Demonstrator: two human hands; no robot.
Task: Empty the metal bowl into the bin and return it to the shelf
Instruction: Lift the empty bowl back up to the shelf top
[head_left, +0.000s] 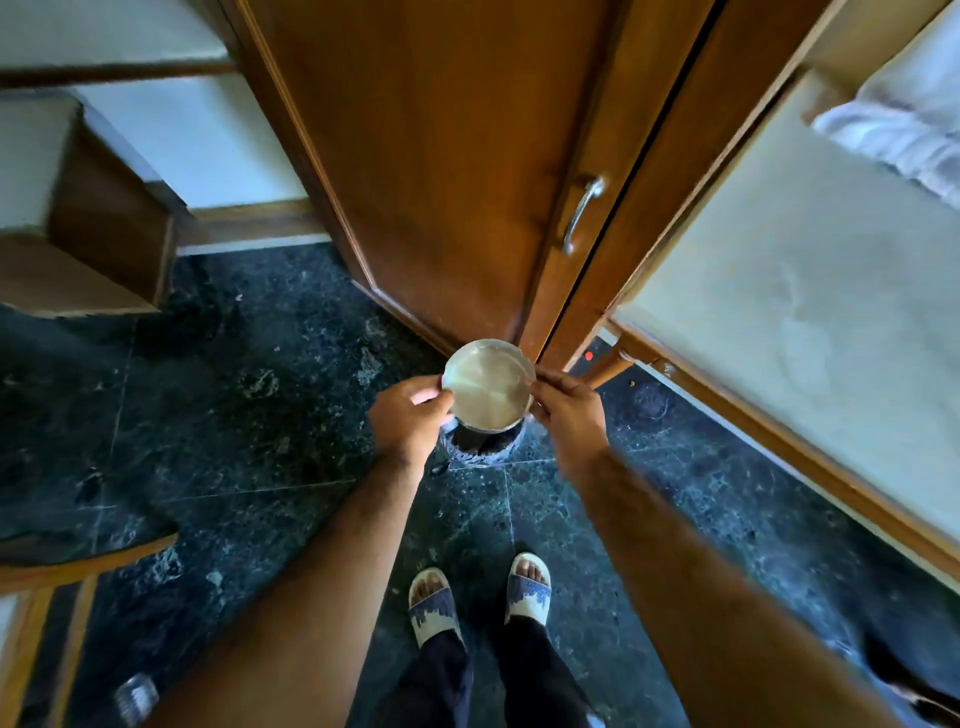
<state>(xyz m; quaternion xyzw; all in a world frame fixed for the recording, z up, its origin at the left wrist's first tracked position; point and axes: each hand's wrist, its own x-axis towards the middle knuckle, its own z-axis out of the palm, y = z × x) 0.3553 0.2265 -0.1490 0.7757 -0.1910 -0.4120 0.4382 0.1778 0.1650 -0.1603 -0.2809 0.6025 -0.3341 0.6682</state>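
A round metal bowl (488, 385) is held over a dark bin (480, 448) that stands on the floor at the foot of a wooden wardrobe. Only the bin's near rim shows below the bowl. My left hand (410, 415) grips the bowl's left rim. On the opposite rim, my right hand (566, 410) has its fingers closed. The bowl's shiny inside faces up toward me and looks empty. Both arms stretch straight forward and down.
The wooden wardrobe (447, 171) with a metal handle (583, 213) rises just behind the bin. A bed (810, 291) with a wooden frame runs along the right. A wooden table (88, 218) stands at the left. Dark marble floor (249, 415) lies around my sandalled feet (480, 597).
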